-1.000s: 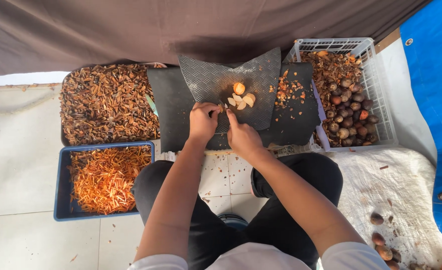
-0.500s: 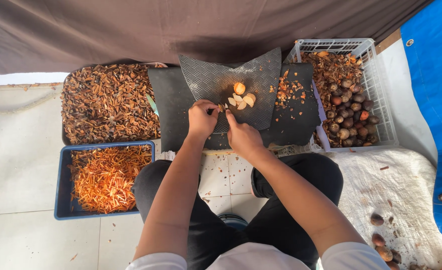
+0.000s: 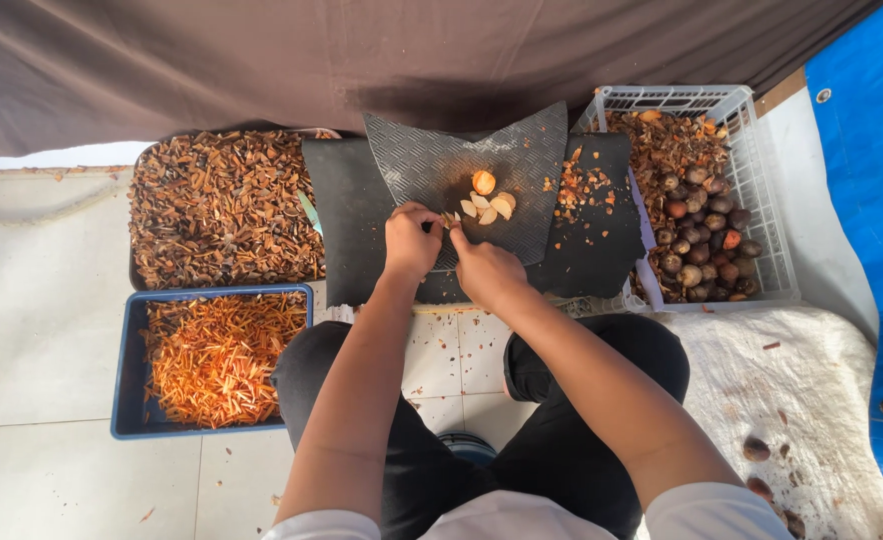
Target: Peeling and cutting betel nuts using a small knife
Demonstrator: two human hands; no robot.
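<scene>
My left hand point(image 3: 410, 243) and my right hand point(image 3: 485, 271) meet over a black textured rubber mat point(image 3: 521, 160). Both pinch a small pale nut piece point(image 3: 449, 218) between the fingertips. Whether a blade is in either hand is hidden by the fingers. Just beyond the fingertips lie a halved orange nut point(image 3: 483, 182) and a few pale slices point(image 3: 491, 208) on the mat. A scatter of orange-brown chips point(image 3: 581, 185) lies to the right on a larger black mat point(image 3: 346, 215).
A white slatted crate point(image 3: 761, 170) at the right holds brown round nuts and husk bits. A dark tray of brown husks point(image 3: 223, 205) is at the left, a blue tray point(image 3: 124, 370) of orange shreds in front of it. Dark cloth hangs behind; loose nuts point(image 3: 756, 449) lie on white sacking.
Both hands stay together at the same spot over the mat; only the fingers shift slightly on the small piece.
</scene>
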